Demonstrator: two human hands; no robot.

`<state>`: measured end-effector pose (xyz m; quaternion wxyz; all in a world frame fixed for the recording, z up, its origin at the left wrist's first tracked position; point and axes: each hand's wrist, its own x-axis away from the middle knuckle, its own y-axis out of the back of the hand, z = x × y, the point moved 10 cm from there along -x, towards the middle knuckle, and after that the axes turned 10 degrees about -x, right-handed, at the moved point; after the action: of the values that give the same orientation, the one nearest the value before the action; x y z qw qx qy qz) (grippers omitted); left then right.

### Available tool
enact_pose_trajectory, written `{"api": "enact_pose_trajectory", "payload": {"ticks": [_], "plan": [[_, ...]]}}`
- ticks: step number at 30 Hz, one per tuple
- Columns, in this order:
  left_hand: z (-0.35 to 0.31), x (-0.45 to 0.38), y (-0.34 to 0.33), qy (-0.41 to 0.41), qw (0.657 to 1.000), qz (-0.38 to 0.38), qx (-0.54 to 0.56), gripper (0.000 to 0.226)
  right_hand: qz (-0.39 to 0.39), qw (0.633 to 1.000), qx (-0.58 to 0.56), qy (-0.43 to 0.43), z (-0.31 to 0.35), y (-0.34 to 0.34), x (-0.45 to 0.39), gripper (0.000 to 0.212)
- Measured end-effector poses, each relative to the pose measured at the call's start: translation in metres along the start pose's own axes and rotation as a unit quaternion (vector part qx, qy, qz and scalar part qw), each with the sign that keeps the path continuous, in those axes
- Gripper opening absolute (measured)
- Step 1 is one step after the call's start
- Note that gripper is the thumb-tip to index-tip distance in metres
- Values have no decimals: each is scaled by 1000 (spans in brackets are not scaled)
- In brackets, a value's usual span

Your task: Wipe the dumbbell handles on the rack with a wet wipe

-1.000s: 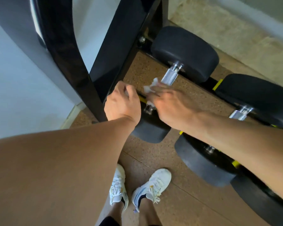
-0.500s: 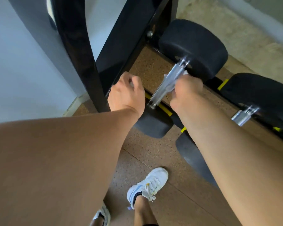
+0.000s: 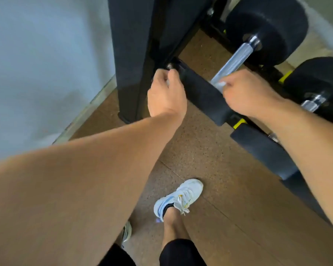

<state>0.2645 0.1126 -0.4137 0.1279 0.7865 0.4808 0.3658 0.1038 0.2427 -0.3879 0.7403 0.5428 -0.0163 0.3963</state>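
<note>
On the rack [image 3: 156, 35], the nearest dumbbell's chrome handle [image 3: 233, 60] has the right hand [image 3: 248, 93] curled round its near end, pinching a white wet wipe [image 3: 220, 84]. Half a second ago that hand was higher up the bar. The left hand [image 3: 166, 95] grips the rack's edge as before.

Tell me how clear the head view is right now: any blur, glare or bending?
Head view: soft motion blur throughout; wide-angle bending swells the left forearm; bright highlight on the knurled chrome dumbbell handle; the white wet wipe under the right hand is smeared; the left hand grips the black steel rack.
</note>
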Motion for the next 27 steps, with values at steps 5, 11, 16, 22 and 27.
{"api": "enact_pose_trajectory", "payload": {"ticks": [5, 11, 16, 22, 27], "plan": [[162, 40, 87, 243, 967, 25, 73, 17, -219, 929, -298, 34, 73, 4, 92, 28], [283, 71, 155, 386, 911, 42, 139, 15, 12, 833, -509, -217, 91, -248, 164, 16], [323, 62, 175, 375, 919, 68, 99, 24, 131, 825, -495, -239, 131, -363, 189, 12], [346, 47, 175, 446, 872, 96, 176, 32, 203, 900, -373, -99, 181, -378, 190, 20], [370, 33, 185, 415, 890, 118, 151, 35, 123, 940, -305, -89, 176, -387, 161, 18]]}}
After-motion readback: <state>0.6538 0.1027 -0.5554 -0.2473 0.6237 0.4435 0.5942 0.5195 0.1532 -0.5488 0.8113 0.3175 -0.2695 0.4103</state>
